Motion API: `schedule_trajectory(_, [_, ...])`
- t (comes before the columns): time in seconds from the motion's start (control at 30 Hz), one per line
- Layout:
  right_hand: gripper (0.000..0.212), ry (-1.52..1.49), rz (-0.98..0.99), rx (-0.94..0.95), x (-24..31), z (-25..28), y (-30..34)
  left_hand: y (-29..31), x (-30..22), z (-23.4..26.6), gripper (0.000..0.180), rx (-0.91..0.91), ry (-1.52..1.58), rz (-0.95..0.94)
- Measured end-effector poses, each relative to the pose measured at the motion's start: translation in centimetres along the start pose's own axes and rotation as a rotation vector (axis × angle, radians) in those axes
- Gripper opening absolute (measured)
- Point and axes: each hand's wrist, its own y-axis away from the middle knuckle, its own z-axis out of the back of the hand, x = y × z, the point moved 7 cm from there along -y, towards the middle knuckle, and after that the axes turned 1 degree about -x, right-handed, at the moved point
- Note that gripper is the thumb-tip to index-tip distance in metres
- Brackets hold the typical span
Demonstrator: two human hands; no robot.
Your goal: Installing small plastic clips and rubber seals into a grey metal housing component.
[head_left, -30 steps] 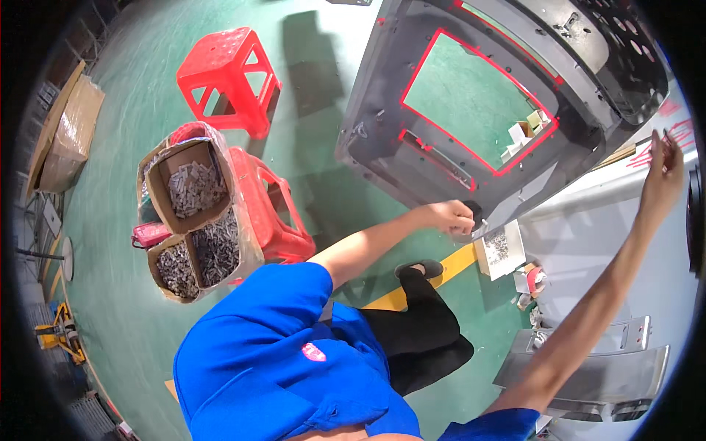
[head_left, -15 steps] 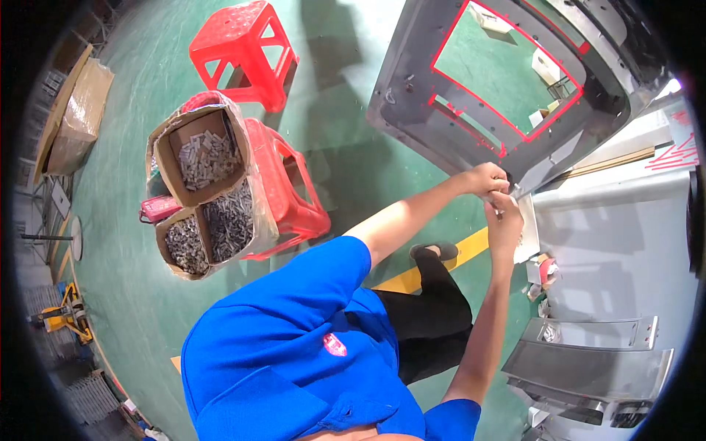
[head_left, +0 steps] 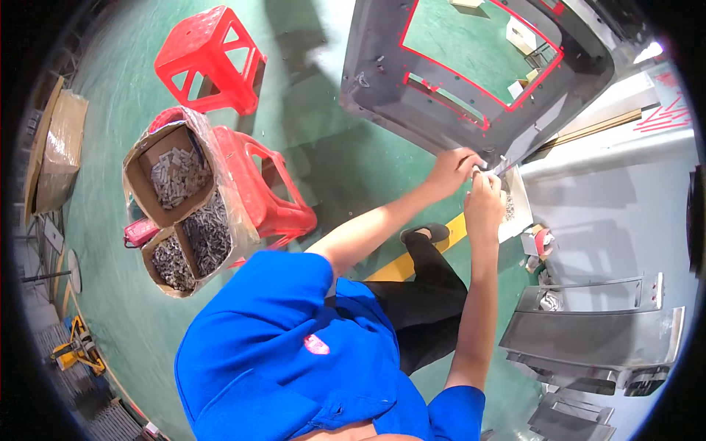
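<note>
My left hand (head_left: pixel 450 175) and my right hand (head_left: pixel 484 204) meet at the lower corner of a large grey moulded panel (head_left: pixel 382 99). The fingers of both are closed and pressed together around a spot between them. What they pinch is too small to make out; a small pale metallic bit shows just beyond the fingertips. The panel leans at an angle and has a big rectangular opening and a narrow slot, both edged in red. Small clips or studs dot its face.
On my left, a divided cardboard box (head_left: pixel 132 173) of small metal and pale parts rests on a red stool (head_left: pixel 246 187). Another red stool (head_left: pixel 202 48) stands farther off. A white tray (head_left: pixel 520 213) lies beyond my right hand; grey panels (head_left: pixel 588 334) lie at right.
The view has shifted, so the box, stools and panel appear farther left. Both hands stay together at the panel's corner, with the fingers slightly rearranged.
</note>
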Motion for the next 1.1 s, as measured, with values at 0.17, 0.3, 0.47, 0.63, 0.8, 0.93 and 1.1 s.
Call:
schedule_trajectory(0.17, [0.045,-0.011,-0.035,-0.024,-0.1,0.9,-1.4,2.3,-0.4,5.5,0.033,-0.062,-0.629,-0.224])
schedule_trajectory(0.3, [0.048,0.004,-0.026,-0.019,-0.9,-0.4,-2.5,0.4,1.6,6.6,0.047,0.128,-0.893,-0.115])
schedule_trajectory(0.47, [0.049,0.060,0.059,-0.037,-1.1,-2.4,-4.5,-0.9,2.5,6.8,0.063,0.106,-1.018,-0.190])
schedule_trajectory(0.63, [0.051,0.022,0.096,-0.048,-0.4,-2.5,-5.4,-1.6,3.1,7.1,0.057,0.036,-0.967,-0.248])
schedule_trajectory(0.8, [0.035,-0.538,-0.031,-0.203,-0.2,-2.9,-0.6,2.5,1.4,3.8,0.034,0.163,-0.145,-0.007])
schedule_trajectory(0.93, [0.008,-0.665,-0.094,-0.199,5.1,0.6,2.6,7.7,2.5,4.4,0.037,0.155,0.349,0.291])
schedule_trajectory(1.1, [0.007,-0.554,-0.147,-0.386,5.7,3.7,6.8,10.4,3.0,1.4,0.037,0.143,0.409,0.419])
